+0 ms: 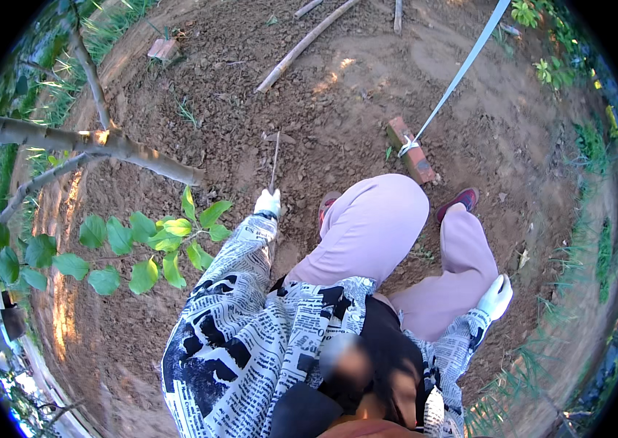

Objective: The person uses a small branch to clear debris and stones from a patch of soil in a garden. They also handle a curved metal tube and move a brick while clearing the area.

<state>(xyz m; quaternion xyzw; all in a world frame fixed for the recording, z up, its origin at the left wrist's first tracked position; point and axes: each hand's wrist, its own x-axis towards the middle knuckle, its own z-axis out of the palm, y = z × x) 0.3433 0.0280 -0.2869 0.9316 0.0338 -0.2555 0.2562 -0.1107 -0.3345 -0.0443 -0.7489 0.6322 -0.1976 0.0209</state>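
My left hand [268, 203], in a white glove, grips the handle of a small hand hoe [275, 159]. The hoe's thin shaft points away from me, and its curved blade [285, 138] rests on the loose brown soil [232, 120]. On the other side, my white-gloved right hand [495, 298] lies against the outside of my bent right leg [451, 304], with nothing visible in it. A red brick [412, 150] lies on the ground beyond my knees. One end of a pale blue strap [459, 74] is tied around that brick with a white knot.
Bare tree branches [144, 159] and a leafy twig [163, 241] reach in from the left, near my left arm. Wooden sticks [309, 44] lie ahead, and another brick [164, 49] sits at the upper left. Grass [571, 312] borders the soil at right.
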